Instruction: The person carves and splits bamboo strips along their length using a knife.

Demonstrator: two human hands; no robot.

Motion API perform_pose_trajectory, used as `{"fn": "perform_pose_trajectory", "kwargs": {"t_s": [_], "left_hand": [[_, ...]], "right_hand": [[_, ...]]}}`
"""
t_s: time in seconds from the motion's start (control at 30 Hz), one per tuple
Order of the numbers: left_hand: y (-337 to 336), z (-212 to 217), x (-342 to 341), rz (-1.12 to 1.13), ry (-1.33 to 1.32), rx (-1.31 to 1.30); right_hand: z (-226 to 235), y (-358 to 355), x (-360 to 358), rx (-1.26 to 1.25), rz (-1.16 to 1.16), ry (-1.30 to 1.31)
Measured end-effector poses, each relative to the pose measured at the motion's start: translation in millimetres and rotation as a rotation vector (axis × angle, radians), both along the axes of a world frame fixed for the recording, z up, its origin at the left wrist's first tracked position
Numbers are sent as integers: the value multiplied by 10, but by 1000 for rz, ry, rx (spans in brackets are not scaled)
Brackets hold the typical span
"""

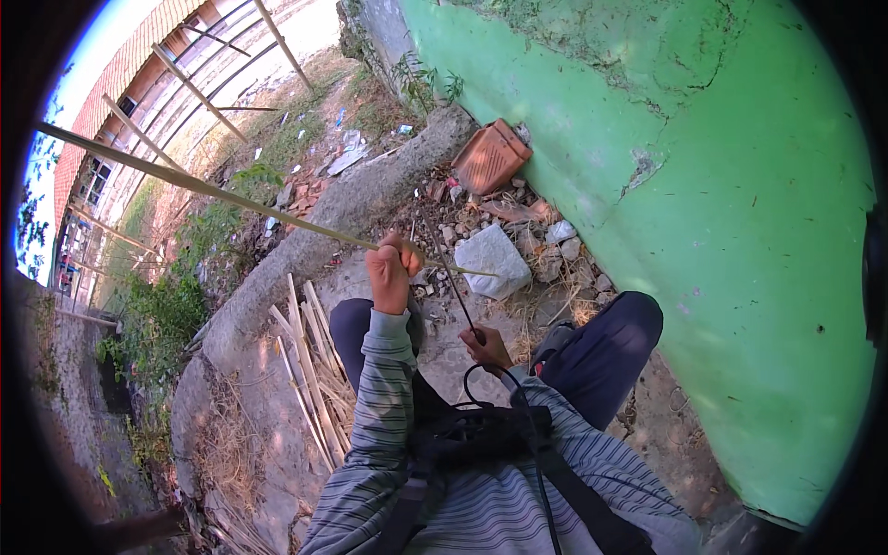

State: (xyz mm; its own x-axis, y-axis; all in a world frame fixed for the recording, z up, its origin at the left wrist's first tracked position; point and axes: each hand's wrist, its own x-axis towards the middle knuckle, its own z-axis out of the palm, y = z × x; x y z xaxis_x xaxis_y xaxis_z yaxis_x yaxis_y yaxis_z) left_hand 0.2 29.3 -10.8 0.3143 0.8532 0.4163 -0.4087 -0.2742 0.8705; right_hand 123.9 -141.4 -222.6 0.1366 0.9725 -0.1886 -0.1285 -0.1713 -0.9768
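Gripping a thin dark blade (450, 277) is the right hand (487, 348), fist closed low between the knees. Clenching a long bamboo strip (213, 190) is the left hand (392, 270), just above. Lying on the ground beside the left knee: split bamboo slats (310, 370). Resting farther off against the green wall (703, 185): grey stone (493, 259), red clay tile (490, 155).

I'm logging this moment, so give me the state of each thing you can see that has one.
left hand: fist shut around the long bamboo strip
long bamboo strip: held, raised off the ground
right hand: gripping a thin dark blade
thin dark blade: held, crossing the strip
bamboo slats: lying loose on the ground
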Motion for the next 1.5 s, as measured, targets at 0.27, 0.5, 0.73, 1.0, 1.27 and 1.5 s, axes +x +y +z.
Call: {"fn": "perform_pose_trajectory", "kwargs": {"t_s": [0.27,0.5,0.73,1.0,1.27,1.5], "left_hand": [[-41,-7,80,27,-93,-51],[-186,152,214,-102,-119,-43],[-180,69,122,-95,-126,-173],[-204,-39,33,-127,-79,-49],[-189,-58,-231,-18,-92,-232],[-240,-10,-121,-113,-43,-175]], "right_hand": [[137,-35,123,-254,-14,400],[185,10,98,-121,-68,321],[177,-17,188,-400,-110,266],[98,40,152,-50,-50,-214],[160,57,71,-73,-17,-262],[-315,50,252,-219,-55,-332]]}}
